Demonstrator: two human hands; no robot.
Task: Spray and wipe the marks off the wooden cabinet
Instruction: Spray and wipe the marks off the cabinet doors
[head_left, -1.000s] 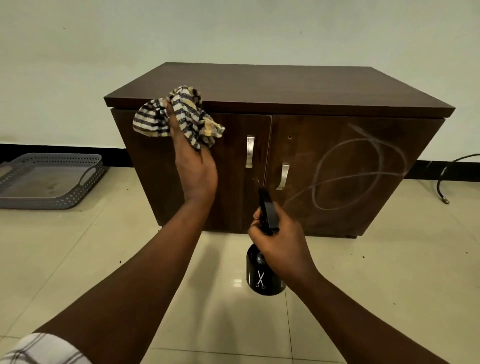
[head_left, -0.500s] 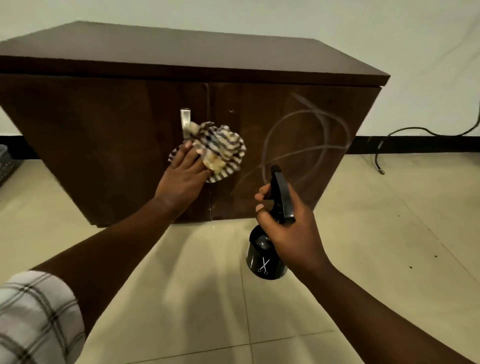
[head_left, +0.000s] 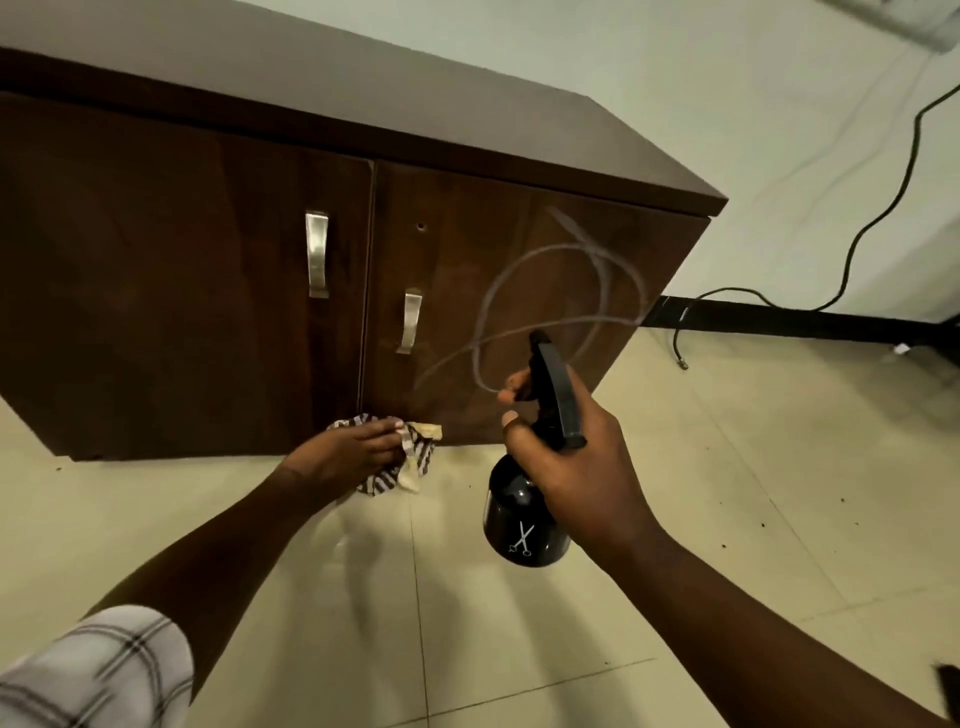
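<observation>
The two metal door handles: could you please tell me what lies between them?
In the head view, only bare wood and the seam between the doors separate the left handle and right handle.

— How is the light?
— Dim and warm indoors. The cabinet (head_left: 218, 291) front is deep in shadow; its top catches a dull sheen.
— Any glare?
— Soft reflections on the glossy floor tiles (head_left: 727, 519), and a highlight on the black spray bottle (head_left: 519, 525).
— Shadows?
— Faint arm shadows on the tiles below.
— Sharpness?
— The plaid sleeve (head_left: 98, 670) is blurred. Wide-angle distortion tilts the cabinet's edges.
</observation>
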